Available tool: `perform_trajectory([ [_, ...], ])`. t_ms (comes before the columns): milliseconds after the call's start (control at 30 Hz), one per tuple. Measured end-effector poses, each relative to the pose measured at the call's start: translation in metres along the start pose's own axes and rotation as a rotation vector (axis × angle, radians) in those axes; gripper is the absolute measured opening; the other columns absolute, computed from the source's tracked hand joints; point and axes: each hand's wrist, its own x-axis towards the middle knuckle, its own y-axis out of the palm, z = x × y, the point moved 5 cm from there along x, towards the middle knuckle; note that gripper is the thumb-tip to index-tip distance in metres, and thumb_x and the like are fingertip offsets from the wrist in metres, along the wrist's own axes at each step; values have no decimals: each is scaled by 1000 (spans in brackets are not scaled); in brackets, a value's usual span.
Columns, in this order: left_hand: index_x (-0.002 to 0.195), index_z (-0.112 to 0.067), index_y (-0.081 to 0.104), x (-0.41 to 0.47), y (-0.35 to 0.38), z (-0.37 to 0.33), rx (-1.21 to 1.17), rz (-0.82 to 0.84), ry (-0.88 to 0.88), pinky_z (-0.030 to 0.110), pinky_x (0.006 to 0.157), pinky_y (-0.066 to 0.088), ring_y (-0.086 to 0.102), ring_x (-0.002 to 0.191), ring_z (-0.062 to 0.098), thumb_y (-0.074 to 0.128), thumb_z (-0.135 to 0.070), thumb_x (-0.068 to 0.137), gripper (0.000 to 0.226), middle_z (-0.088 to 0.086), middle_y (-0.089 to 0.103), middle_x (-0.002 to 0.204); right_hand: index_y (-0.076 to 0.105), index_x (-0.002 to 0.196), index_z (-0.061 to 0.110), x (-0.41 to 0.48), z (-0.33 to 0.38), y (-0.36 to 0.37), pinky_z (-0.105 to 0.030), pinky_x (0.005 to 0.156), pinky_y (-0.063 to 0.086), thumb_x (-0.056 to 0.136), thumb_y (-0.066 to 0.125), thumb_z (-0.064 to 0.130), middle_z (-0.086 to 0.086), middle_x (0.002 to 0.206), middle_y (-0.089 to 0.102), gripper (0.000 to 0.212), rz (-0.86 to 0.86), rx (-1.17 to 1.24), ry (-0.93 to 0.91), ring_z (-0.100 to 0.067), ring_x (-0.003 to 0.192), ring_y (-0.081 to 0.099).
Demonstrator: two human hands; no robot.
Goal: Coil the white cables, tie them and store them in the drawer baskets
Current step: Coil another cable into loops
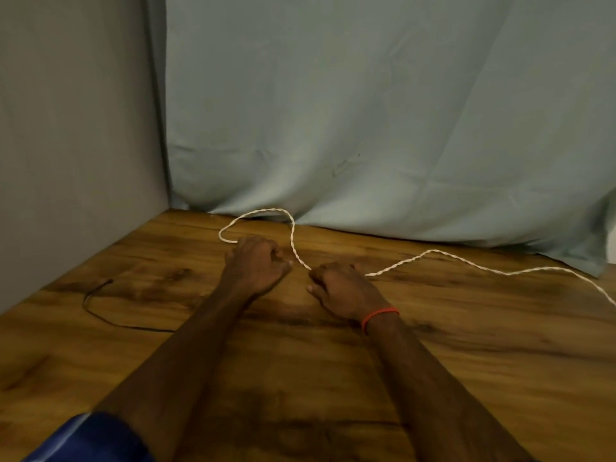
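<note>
A thin white twisted cable (293,236) lies on the wooden table (466,345). Its near end makes an open loop at the back of the table, running from my left hand (255,263) round to my right hand (343,290). My left hand grips one part of the loop with curled fingers. My right hand, with a red band on its wrist, grips the cable where the loop comes down. From my right hand the cable trails away to the right and off the frame's right edge. No drawer or basket is in view.
A thin black cable (96,310) lies curved on the table at the left, partly hidden under my left forearm. A pale blue cloth (366,128) hangs behind the table. A grey wall (73,145) closes the left side.
</note>
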Motion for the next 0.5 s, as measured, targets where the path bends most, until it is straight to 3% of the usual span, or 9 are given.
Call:
perform_trajectory([
  [100, 102, -33, 66, 0, -11, -1, 38, -80, 32, 48, 101, 36, 44, 128, 23, 64, -58, 83, 31, -5, 60, 127, 73, 100, 22, -2, -5, -12, -36, 84, 48, 94, 58, 44, -4, 102, 73, 27, -109, -18, 32, -26, 99, 64],
  [200, 119, -32, 61, 3, -13, 9, 87, -98, 28, 49, 107, 32, 39, 134, 24, 60, -55, 88, 38, -3, 54, 138, 73, 87, 22, -7, -13, -19, -32, 73, 48, 89, 67, 43, -2, 91, 71, 23, -143, 26, 99, -24, 88, 64],
  [333, 140, -27, 46, 7, -2, 25, 135, -8, 3, 53, 110, 31, 36, 139, 27, 51, -46, 97, 47, 0, 44, 150, 70, 83, 26, -16, -22, -25, -33, 73, 54, 83, 75, 36, 7, 85, 70, 12, -102, 122, 138, -16, 83, 64],
  [500, 107, -25, 63, 9, 2, 34, 159, 41, -9, 46, 94, 49, 58, 108, 28, 57, -39, 96, 19, 5, 66, 118, 74, 104, 27, -23, -24, -30, -32, 81, 55, 84, 73, 30, 5, 99, 73, 20, -66, 111, 152, -17, 92, 66],
])
